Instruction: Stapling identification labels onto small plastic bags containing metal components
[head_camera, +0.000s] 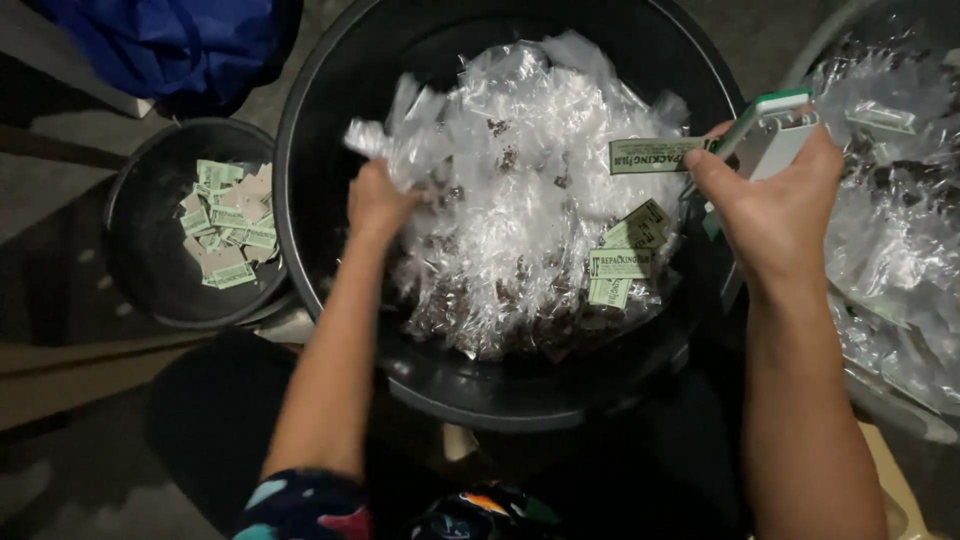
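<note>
Two hands work over a large round black plastic tub (330, 150): left hand (378, 200) clenches clear plastic bags (520, 200); right hand (775, 205) grips a green-and-white stapler (770, 125), its lower part hidden.

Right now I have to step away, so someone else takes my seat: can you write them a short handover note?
Left hand: gripping a clear plastic bag from the heap in the big black tub.
Right hand: holding a green-and-white stapler with a green paper label at its mouth.
Done: a few bags in the tub already carry green labels.
Left: most bags in the heap show no label. Spare labels lie in the small black bucket on the left; more bags fill the tub on the right.
</note>
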